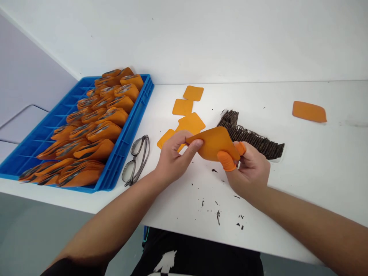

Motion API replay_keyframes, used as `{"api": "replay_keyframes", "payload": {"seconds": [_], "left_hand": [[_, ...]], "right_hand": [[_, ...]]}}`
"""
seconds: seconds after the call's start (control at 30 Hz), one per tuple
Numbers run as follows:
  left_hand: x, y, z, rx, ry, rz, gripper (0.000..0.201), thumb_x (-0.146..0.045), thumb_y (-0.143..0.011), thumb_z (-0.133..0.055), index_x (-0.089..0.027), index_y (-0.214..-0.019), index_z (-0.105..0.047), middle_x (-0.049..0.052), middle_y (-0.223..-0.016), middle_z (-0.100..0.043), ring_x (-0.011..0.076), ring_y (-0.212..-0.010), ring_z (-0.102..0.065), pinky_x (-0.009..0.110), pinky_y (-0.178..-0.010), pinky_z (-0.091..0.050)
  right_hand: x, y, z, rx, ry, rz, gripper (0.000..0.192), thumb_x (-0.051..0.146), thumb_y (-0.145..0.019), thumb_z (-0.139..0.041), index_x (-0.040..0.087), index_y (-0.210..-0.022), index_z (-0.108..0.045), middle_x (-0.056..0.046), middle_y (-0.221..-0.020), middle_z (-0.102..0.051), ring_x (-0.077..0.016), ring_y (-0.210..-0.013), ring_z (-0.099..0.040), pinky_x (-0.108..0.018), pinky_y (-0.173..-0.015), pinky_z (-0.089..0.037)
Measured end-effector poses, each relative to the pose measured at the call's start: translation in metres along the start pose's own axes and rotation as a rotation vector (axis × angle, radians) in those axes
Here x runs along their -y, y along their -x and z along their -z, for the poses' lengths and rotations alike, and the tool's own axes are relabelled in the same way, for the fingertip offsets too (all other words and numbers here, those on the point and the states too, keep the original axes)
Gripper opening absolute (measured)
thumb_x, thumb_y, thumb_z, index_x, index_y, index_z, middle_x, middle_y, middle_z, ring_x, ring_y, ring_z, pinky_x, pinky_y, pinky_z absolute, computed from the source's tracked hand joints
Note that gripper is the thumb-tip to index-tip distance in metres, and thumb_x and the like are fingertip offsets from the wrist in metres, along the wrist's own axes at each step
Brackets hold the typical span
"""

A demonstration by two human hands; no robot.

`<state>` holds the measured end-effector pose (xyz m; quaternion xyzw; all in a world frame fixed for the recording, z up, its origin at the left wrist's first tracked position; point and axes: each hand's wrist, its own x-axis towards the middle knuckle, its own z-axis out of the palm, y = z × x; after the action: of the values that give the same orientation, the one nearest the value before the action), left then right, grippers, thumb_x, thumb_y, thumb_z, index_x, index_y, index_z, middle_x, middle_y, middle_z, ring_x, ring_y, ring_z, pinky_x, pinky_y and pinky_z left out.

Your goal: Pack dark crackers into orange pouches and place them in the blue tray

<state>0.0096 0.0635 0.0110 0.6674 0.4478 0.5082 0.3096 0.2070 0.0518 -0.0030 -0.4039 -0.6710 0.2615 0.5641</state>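
Both hands hold a curved orange square sheet (pixel 214 143) with rounded corners above the white table. My left hand (pixel 172 159) pinches its left edge between thumb and fingers. At its right end, my right hand (pixel 251 168) grips the lower corner, with orange finger cots on the thumb and a finger. Just behind the sheet lies a long row of thin, dark brown pieces (pixel 250 138) stacked on edge, partly hidden by the sheet and right hand. Several flat orange squares (pixel 193 93) lie on the table beyond my left hand, some overlapping.
At the left, a blue plastic tray (pixel 123 149) holds rows of folded orange pieces with dark layers. Eyeglasses (pixel 130 168) lie beside it. A single orange piece (pixel 309 112) rests at the far right. Dark scraps (pixel 218 217) are scattered near the table's front; a white wall stands behind.
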Motion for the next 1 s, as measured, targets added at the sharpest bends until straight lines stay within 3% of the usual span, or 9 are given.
{"api": "replay_keyframes", "payload": {"seconds": [0.17, 0.27, 0.33, 0.4, 0.47, 0.6, 0.77, 0.9, 1.0], "left_hand": [[0.002, -0.003, 0.001, 0.158, -0.044, -0.028, 0.034, -0.042, -0.099, -0.069, -0.018, -0.076, -0.065, 0.000, -0.073, -0.067, 0.0113, -0.069, -0.060, 0.026, -0.067, -0.048], [0.003, -0.002, 0.002, 0.185, -0.072, -0.080, 0.020, -0.033, -0.091, -0.078, -0.021, -0.106, -0.072, 0.006, -0.101, -0.074, 0.0167, -0.090, -0.067, 0.032, -0.082, -0.055], [0.000, 0.001, 0.002, 0.266, -0.057, -0.175, 0.067, -0.026, -0.082, -0.083, -0.025, -0.143, -0.056, 0.013, -0.139, -0.063, 0.0240, -0.119, -0.064, 0.041, -0.102, -0.055], [-0.005, 0.007, -0.002, 0.387, -0.015, -0.262, 0.098, -0.027, -0.075, -0.087, -0.028, -0.159, -0.036, 0.016, -0.157, -0.048, 0.0290, -0.133, -0.057, 0.047, -0.113, -0.052], [-0.010, 0.015, -0.011, 0.403, 0.037, -0.273, 0.100, -0.029, -0.074, -0.088, -0.030, -0.159, -0.034, 0.014, -0.151, -0.053, 0.0275, -0.127, -0.059, 0.044, -0.109, -0.055], [-0.015, 0.028, -0.028, 0.247, 0.052, -0.175, 0.075, -0.015, -0.075, -0.075, -0.029, -0.143, -0.049, 0.005, -0.115, -0.066, 0.0181, -0.098, -0.065, 0.033, -0.086, -0.058], [-0.012, 0.024, -0.026, 0.202, -0.120, -0.186, 0.043, -0.018, -0.080, -0.072, -0.024, -0.121, -0.059, 0.003, -0.102, -0.071, 0.0176, -0.090, -0.068, 0.033, -0.079, -0.055], [-0.011, 0.017, -0.016, 0.141, -0.157, -0.243, 0.036, -0.019, -0.080, -0.074, -0.024, -0.113, -0.061, 0.003, -0.098, -0.072, 0.0175, -0.083, -0.066, 0.034, -0.075, -0.054], [-0.012, 0.013, -0.009, 0.089, -0.127, -0.171, 0.038, -0.012, -0.074, -0.070, -0.024, -0.109, -0.063, 0.000, -0.088, -0.065, 0.0149, -0.073, -0.058, 0.031, -0.065, -0.051]], "right_hand": [[-0.002, -0.006, -0.002, 0.011, -0.001, -0.036, 0.018, 0.032, -0.101, -0.067, 0.021, -0.088, -0.062, 0.007, -0.063, -0.045, -0.0078, -0.052, -0.037, -0.023, -0.047, -0.029], [0.003, -0.008, -0.002, 0.049, 0.019, -0.028, 0.025, 0.027, -0.099, -0.070, 0.020, -0.077, -0.060, 0.007, -0.058, -0.046, -0.0068, -0.051, -0.037, -0.021, -0.046, -0.028], [0.009, -0.008, -0.002, 0.085, 0.018, -0.006, 0.038, 0.026, -0.096, -0.073, 0.019, -0.067, -0.050, 0.008, -0.054, -0.046, -0.0056, -0.050, -0.037, -0.021, -0.046, -0.027], [0.013, -0.007, -0.002, 0.116, 0.011, 0.024, 0.048, 0.030, -0.095, -0.076, 0.019, -0.062, -0.041, 0.009, -0.049, -0.042, -0.0045, -0.046, -0.033, -0.020, -0.043, -0.024], [0.015, -0.007, -0.001, 0.145, 0.014, 0.057, 0.053, 0.035, -0.094, -0.077, 0.019, -0.061, -0.039, 0.010, -0.046, -0.041, -0.0041, -0.044, -0.032, -0.020, -0.042, -0.024], [0.013, -0.009, 0.001, 0.175, 0.041, 0.111, 0.053, 0.038, -0.092, -0.081, 0.019, -0.061, -0.043, 0.009, -0.049, -0.046, -0.0040, -0.046, -0.036, -0.020, -0.043, -0.027], [0.010, -0.007, 0.000, 0.178, 0.056, 0.169, 0.052, 0.038, -0.090, -0.083, 0.019, -0.061, -0.044, 0.009, -0.052, -0.037, -0.0048, -0.049, -0.029, -0.022, -0.044, -0.024], [0.006, -0.001, 0.001, 0.122, 0.044, 0.161, 0.021, 0.036, -0.089, -0.084, 0.025, -0.097, -0.067, 0.008, -0.062, -0.041, -0.0080, -0.053, -0.036, -0.024, -0.049, -0.032], [0.000, 0.000, 0.002, 0.061, 0.004, 0.176, 0.056, 0.050, -0.084, -0.086, 0.031, -0.131, -0.062, 0.001, -0.082, -0.050, -0.0160, -0.067, -0.048, -0.034, -0.058, -0.045]]}}
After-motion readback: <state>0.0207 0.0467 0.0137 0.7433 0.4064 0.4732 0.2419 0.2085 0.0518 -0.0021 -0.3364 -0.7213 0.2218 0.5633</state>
